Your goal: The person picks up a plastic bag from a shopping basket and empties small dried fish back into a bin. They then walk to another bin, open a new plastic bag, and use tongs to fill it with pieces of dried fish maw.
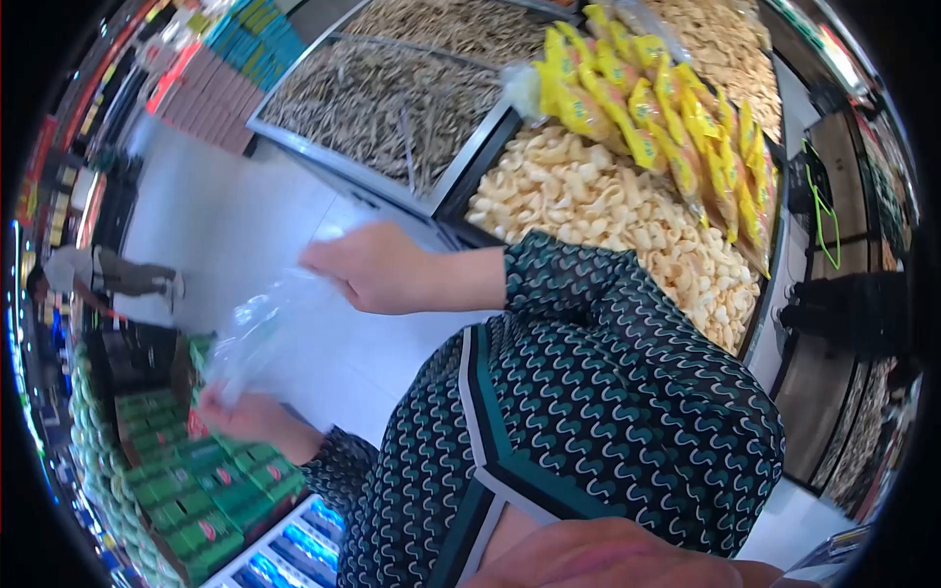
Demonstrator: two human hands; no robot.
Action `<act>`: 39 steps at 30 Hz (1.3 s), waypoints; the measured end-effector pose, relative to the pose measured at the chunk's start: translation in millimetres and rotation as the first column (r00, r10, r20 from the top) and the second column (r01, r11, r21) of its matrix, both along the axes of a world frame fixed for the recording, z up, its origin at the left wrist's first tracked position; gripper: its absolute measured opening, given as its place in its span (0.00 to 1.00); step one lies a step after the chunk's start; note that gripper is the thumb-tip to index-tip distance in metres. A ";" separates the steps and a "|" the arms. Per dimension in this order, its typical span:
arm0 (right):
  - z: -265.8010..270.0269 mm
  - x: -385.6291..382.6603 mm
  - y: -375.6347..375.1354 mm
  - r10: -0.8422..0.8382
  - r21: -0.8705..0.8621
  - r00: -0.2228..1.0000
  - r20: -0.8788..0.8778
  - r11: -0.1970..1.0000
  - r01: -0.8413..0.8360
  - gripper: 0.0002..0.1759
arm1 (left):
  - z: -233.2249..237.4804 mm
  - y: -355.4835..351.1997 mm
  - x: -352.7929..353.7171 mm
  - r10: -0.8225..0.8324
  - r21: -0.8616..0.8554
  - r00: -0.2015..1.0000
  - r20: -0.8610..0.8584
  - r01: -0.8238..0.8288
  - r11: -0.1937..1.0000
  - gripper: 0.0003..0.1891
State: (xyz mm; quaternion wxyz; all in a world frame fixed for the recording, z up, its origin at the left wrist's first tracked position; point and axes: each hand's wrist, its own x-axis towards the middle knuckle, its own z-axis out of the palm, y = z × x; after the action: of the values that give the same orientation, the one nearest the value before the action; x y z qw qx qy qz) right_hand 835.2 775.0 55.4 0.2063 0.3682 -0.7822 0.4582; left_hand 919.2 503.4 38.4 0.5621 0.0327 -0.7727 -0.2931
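Observation:
A clear plastic bag is stretched between my two hands, its edges smeared by motion. My right hand is closed, with its fingers on one end of the bag. Lower in the view, my left hand grips the other end and is slightly blurred. Both hands are in front of my patterned blouse. The nearest goods to my right hand are pale curled snack pieces in a bin and a tray of dried brownish strips.
Yellow snack packets lie over the pale pieces. Green boxes are stacked at the lower left, pink and blue boxes at the upper left. Another person stands across the pale floor; someone in dark clothing is at the right.

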 end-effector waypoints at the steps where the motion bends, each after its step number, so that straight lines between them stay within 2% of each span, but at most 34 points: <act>1: 19.8 3.3 1.5 0.027 -0.005 1.000 0.015 1.000 -0.027 0.14 | 24.7 20.0 4.9 -0.122 0.067 0.900 -0.419 0.165 0.984 0.11; 2: 34.1 5.9 6.2 0.107 -0.148 0.970 -0.218 0.979 -0.141 0.12 | 18.0 17.6 0.5 -0.138 -0.012 0.888 -0.440 0.148 0.989 0.11; 3: 39.2 4.8 7.7 0.136 -0.262 0.885 -0.446 0.925 -0.275 0.11 | -9.5 3.3 -0.7 -0.152 -0.051 0.941 -0.304 0.143 0.988 0.10; 5: -14.9 -11.9 -3.4 0.213 -0.052 0.917 -0.337 0.968 -0.245 0.09 | -97.0 -42.2 -7.6 -0.173 -0.012 0.972 0.156 0.177 0.984 0.10; 6: -70.6 -21.5 -11.9 0.118 0.115 0.991 -0.059 0.987 -0.110 0.09 | -168.6 -76.1 -9.2 -0.231 0.080 0.887 0.400 0.217 0.973 0.10; 7: -123.0 -29.0 -17.3 -0.040 0.317 0.980 0.196 0.948 -0.025 0.10 | -131.1 -19.2 -16.9 0.036 -0.238 0.569 0.822 0.285 0.929 0.15; 8: -147.8 -30.0 -6.7 -0.181 0.670 0.908 0.378 0.730 -0.133 0.10 | -137.6 4.3 -15.3 -0.090 -0.023 0.337 0.937 0.318 0.948 0.15; 9: -179.4 -28.9 1.1 -0.178 0.726 0.920 0.348 0.672 -0.145 0.10 | -160.9 -0.2 -11.1 -0.032 0.005 0.058 0.998 0.411 0.912 0.14; 10: -199.4 -29.5 2.1 -0.173 0.776 0.932 0.319 0.612 -0.152 0.09 | -172.2 -6.9 -17.9 -0.055 0.036 0.039 0.998 0.385 0.922 0.12; 11: -176.3 -37.4 -3.1 -0.167 0.775 0.931 0.325 0.611 -0.162 0.09 | -169.4 -10.2 -24.1 -0.080 0.070 0.013 0.997 0.360 0.931 0.09; 12: -154.6 -47.2 -8.4 -0.161 0.734 0.938 0.306 0.667 -0.125 0.09 | -161.7 -27.2 -32.7 -0.100 0.046 0.185 0.978 0.275 0.960 0.09; 13: -121.2 -45.9 -14.9 -0.157 0.688 0.943 0.292 0.720 -0.093 0.09 | -124.2 -34.0 -42.3 -0.099 0.036 0.347 0.933 0.184 0.982 0.10; 14: -85.8 -44.0 -20.9 -0.116 0.498 0.969 0.216 0.867 -0.008 0.10 | -70.5 -29.4 -50.1 -0.153 0.174 0.482 0.863 0.000 0.985 0.08; 15: -44.4 -42.9 -23.9 -0.096 0.266 0.988 0.121 0.962 0.061 0.11 | -30.9 -27.9 -49.6 0.004 -0.017 0.864 0.504 0.005 1.000 0.05; 16: 0.2 -36.1 -23.5 -0.045 0.021 0.997 -0.056 0.999 0.046 0.09 | -10.1 -40.1 -47.5 0.078 -0.020 0.985 0.156 -0.076 0.997 0.11; 17: 26.6 -30.4 -23.3 -0.037 -0.218 0.971 -0.238 0.976 -0.016 0.09 | -11.8 -40.0 -48.9 0.079 -0.018 0.985 0.155 -0.077 0.997 0.11; 18: 26.1 -30.9 -18.7 -0.036 -0.217 0.971 -0.235 0.976 -0.017 0.09 | -18.1 -35.3 -49.8 0.028 -0.072 0.989 0.146 -0.018 0.997 0.11; 20: 20.8 -28.7 -8.6 0.071 -0.262 0.818 -0.570 0.929 -0.263 0.10 | -43.5 -22.8 -48.3 -0.074 -0.178 0.989 0.129 0.096 0.979 0.10; 21: -8.4 -40.9 -14.0 0.065 -0.051 0.902 -0.428 0.994 -0.096 0.10 | -60.4 -17.7 -47.6 -0.125 -0.231 0.984 0.126 0.152 0.961 0.10; 22: -56.5 -55.8 -20.5 0.015 0.190 0.959 -0.281 0.981 0.040 0.10 | -79.1 -15.0 -46.8 -0.175 -0.283 0.976 0.127 0.205 0.937 0.10; 23: -104.0 -60.9 -17.5 -0.101 0.378 0.995 0.000 0.921 0.094 0.09 | -112.3 -14.4 -54.4 -0.035 -0.161 0.675 0.737 0.225 0.961 0.08; 24: -142.5 -66.5 -9.5 -0.266 0.558 0.932 0.247 0.826 0.088 0.09 | -150.4 -15.1 -48.7 -0.080 -0.150 0.637 0.767 0.298 0.943 0.08; 25: -166.8 -67.0 -0.5 -0.314 0.641 0.914 0.256 0.763 0.083 0.09 | -164.5 -1.4 -36.9 -0.174 -0.041 0.740 0.649 0.262 0.964 0.04; 27: -180.7 -65.3 3.9 -0.366 0.720 0.889 0.276 0.691 0.061 0.09 | -187.9 3.2 -28.3 -0.190 0.051 0.673 0.715 0.221 0.974 0.02; 28: -180.3 -59.9 1.9 -0.375 0.572 0.842 0.389 0.814 0.099 0.09 | -190.2 10.0 -22.2 -0.341 0.369 0.672 0.658 0.107 0.923 0.02; 29: -180.5 -56.5 -2.8 -0.361 0.406 0.790 0.496 0.900 0.157 0.08 | -191.8 13.2 -18.3 -0.458 0.645 0.695 0.555 -0.012 0.764 0.02; 30: -188.1 -60.5 -10.1 -0.230 0.192 0.689 0.688 0.972 0.133 0.08 | -195.8 14.1 -21.2 -0.482 0.693 0.756 0.442 0.053 0.719 0.03; 31: -184.8 -63.0 -19.3 -0.226 0.192 0.692 0.685 0.973 0.128 0.08 | -191.2 16.4 -27.6 -0.478 0.693 0.761 0.439 0.052 0.719 0.03; 32: -179.2 -66.3 -27.9 0.046 -0.181 0.407 0.912 0.937 0.300 0.10 | -183.6 20.6 -35.9 -0.506 0.864 0.809 0.298 -0.003 0.504 0.03; 33: -174.5 -67.5 -31.7 0.416 -0.419 0.140 0.899 0.721 0.551 0.12 | -179.9 23.8 -41.3 -0.491 0.969 0.857 0.155 -0.036 0.243 0.03; 34: -166.8 -67.3 -31.4 0.412 -0.415 0.135 0.901 0.728 0.546 0.12 | -186.9 16.3 -44.3 -0.485 0.971 0.861 0.153 -0.039 0.238 0.03; 35: -156.1 -67.5 -30.8 0.474 -0.460 0.131 0.871 0.691 0.557 0.13 | -196.2 2.1 -46.9 -0.555 0.990 0.831 -0.039 -0.043 -0.134 0.04; 36: -150.3 -67.5 -32.4 0.535 -0.503 0.126 0.835 0.650 0.570 0.15 | -205.6 -9.9 -46.1 -0.546 0.872 0.801 -0.244 -0.064 -0.484 0.05; 39: -165.2 -75.3 -23.7 0.436 -0.439 0.138 0.889 0.732 0.521 0.15 | -199.7 -13.3 -45.0 -0.466 0.813 0.846 -0.258 -0.070 -0.577 0.09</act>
State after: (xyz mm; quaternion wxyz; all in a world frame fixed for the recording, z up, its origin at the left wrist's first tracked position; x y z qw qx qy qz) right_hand 759.9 751.2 -109.8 -0.2279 -0.1577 -0.4965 0.8226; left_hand 874.2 490.1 -161.2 0.0270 0.3654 -0.1778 -0.9133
